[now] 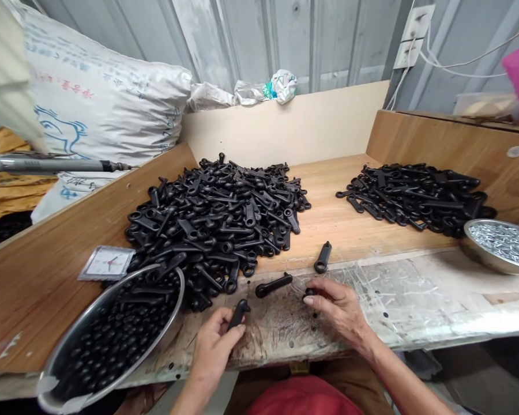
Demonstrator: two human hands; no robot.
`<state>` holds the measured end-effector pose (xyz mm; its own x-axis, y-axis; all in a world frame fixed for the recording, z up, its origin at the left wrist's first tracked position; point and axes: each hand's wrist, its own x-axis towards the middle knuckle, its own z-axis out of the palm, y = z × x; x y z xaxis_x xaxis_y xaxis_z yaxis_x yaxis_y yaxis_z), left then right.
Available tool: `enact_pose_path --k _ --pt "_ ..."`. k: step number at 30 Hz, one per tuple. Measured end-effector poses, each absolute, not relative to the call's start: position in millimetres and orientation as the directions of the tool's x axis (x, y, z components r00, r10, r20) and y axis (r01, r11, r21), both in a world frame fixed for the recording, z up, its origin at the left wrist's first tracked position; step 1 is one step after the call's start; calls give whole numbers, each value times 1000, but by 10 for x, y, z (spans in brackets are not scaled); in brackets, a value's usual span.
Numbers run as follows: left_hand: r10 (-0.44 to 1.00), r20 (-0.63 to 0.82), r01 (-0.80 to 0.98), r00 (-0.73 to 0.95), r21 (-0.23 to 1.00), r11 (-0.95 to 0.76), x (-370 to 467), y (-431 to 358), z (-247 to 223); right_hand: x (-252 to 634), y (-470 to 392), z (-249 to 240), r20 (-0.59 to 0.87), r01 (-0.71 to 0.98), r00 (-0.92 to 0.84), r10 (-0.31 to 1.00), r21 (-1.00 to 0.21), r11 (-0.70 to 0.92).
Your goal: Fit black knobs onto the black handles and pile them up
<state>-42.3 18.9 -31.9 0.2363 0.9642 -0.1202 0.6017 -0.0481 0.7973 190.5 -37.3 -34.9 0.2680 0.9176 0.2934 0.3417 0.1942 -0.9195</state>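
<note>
My left hand (214, 344) grips a black plastic handle piece (239, 313) near the table's front edge, its ringed end pointing up. My right hand (337, 308) rests on the worn work surface with its fingers closed on a small black part (309, 292). Two loose black handles lie just beyond my hands, one (273, 285) flat between them and another (322, 257) farther back. A big heap of the same black handles (216, 216) fills the middle left of the table. A smaller heap (415, 196) lies at the right.
A metal bowl of small black round parts (112, 331) sits at the front left, tilted over the edge. Another metal bowl of shiny screws (499, 242) stands at the right. A small clock (106, 263) lies by the left wall. Wooden walls (285, 127) enclose the table; sacks (99, 98) lean behind.
</note>
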Motion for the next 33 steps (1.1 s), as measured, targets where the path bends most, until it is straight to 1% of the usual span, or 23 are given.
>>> enact_pose_path --k 1,2,3,5,8,10,11,14,15,17,20,22,24,26,29,33 --pt "953 -169 450 251 892 40 -440 168 -292 1883 -390 -327 270 286 292 917 -940 186" --pt "936 -220 294 274 946 136 -440 141 -260 1856 -404 -304 247 228 311 918 -957 180" --pt "915 -265 166 304 961 223 -425 111 -227 1825 -414 -281 220 168 323 920 -971 173" --pt "880 -309 14 362 945 326 -361 48 -162 1752 -430 -239 157 55 323 933 -988 147" --pt "850 -327 -150 414 896 418 -249 -24 -92 1634 -452 -203 69 -81 266 962 -992 94" --pt "838 -341 -221 426 859 462 -206 -53 -67 1563 -466 -197 69 -110 207 976 -990 93" --pt "834 -342 -249 432 844 475 -197 -62 -59 1532 -472 -196 91 -93 178 980 -990 109" --pt "825 -307 -305 474 822 481 -205 -81 -47 1454 -473 -188 181 10 113 977 -983 181" --pt "826 -288 -321 485 820 474 -213 -85 -45 1431 -466 -182 193 25 102 976 -981 191" --pt "840 -245 -350 484 826 442 -233 -94 -42 1383 -441 -170 178 -3 101 979 -984 179" --pt "888 -187 -393 421 844 365 -263 -114 -44 1294 -383 -163 104 -102 132 986 -988 118" --pt "914 -159 -413 374 854 317 -277 -131 -55 1212 -345 -167 61 -213 156 986 -973 94" --pt "932 -144 -424 332 860 284 -286 -147 -78 1115 -318 -169 14 -367 144 989 -928 67" --pt "948 -131 -419 290 873 249 -289 -161 -110 1018 -307 -160 -26 -510 95 995 -860 26" --pt "969 -93 -360 229 917 173 -294 -174 -163 907 -310 -127 -62 -623 26 998 -781 -33" --pt "984 -21 -197 174 979 56 -317 -186 -205 862 -310 -93 -90 -680 7 996 -731 -61"
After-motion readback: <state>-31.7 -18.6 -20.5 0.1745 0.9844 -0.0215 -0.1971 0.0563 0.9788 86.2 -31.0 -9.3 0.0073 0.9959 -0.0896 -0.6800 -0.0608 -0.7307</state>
